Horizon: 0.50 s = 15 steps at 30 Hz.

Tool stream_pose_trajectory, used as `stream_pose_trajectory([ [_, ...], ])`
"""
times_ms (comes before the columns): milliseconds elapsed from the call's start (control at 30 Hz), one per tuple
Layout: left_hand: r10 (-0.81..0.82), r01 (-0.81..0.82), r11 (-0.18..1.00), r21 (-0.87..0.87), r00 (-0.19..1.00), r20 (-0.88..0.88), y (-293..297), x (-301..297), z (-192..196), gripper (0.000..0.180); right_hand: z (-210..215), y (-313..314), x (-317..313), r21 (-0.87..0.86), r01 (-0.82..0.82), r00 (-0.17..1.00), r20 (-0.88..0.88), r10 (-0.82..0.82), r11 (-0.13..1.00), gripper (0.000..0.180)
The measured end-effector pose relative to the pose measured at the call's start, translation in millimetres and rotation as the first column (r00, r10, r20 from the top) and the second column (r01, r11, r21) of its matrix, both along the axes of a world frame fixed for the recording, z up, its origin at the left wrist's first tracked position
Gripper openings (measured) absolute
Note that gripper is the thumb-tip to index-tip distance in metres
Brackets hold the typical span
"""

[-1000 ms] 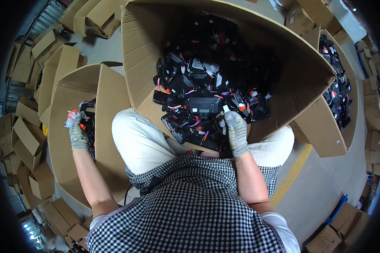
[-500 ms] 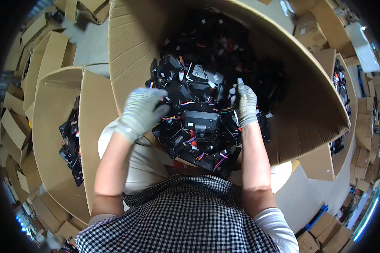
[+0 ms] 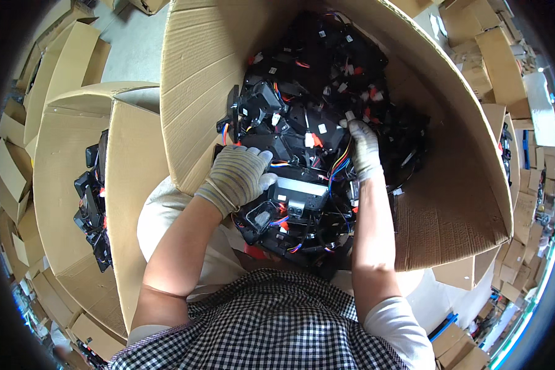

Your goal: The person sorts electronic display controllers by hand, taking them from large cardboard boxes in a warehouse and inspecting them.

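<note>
Both my hands wear striped, pale work gloves inside a big cardboard box (image 3: pixel 453 209) full of black plastic electronic units (image 3: pixel 277 92) with coloured wires. My left hand (image 3: pixel 237 176) is closed, fingers and thumb around the edge of a black unit near the box's left wall. Right of its thumb lies a unit with a silvery panel (image 3: pixel 302 186). My right hand (image 3: pixel 365 148) is closed, pinching a small white plug (image 3: pixel 350 115) between thumb and fingertips. Yellow, red and blue wires (image 3: pixel 339 165) run close beside that hand. What its palm covers is hidden.
Another tall open carton (image 3: pixel 74 185) with black units (image 3: pixel 92 203) stands at my left. More cartons crowd both sides, including one at the right (image 3: pixel 512 74). A white slab (image 3: pixel 539 98) stands at the far right.
My left hand has moved right and down onto a black unit, its fingers now closing. My right hand still pinches the white plug. The unit with the pale oval patch no longer shows.
</note>
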State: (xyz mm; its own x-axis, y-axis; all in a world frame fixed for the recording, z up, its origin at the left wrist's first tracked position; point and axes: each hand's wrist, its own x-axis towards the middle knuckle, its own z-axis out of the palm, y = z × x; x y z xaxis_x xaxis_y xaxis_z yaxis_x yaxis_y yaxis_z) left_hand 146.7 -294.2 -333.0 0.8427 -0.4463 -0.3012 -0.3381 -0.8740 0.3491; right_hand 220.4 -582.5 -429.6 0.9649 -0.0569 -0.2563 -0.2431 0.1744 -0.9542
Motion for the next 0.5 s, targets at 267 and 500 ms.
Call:
stream_pose_trajectory([
  [267,0.082,-0.272,0.399,-0.876,0.962,-0.262,-25.7,-17.2,-2.2,0.047,117.1,90.7,-113.0,-0.851,-0.123,0.787,0.230,0.572,0.511,0.016],
  [500,0.121,0.105,0.518,-0.849,0.973,0.195,-28.2,-31.5,-4.5,0.043,85.7,107.5,-180.8,-0.654,-0.154,0.776,0.384,0.500,0.741,0.017],
])
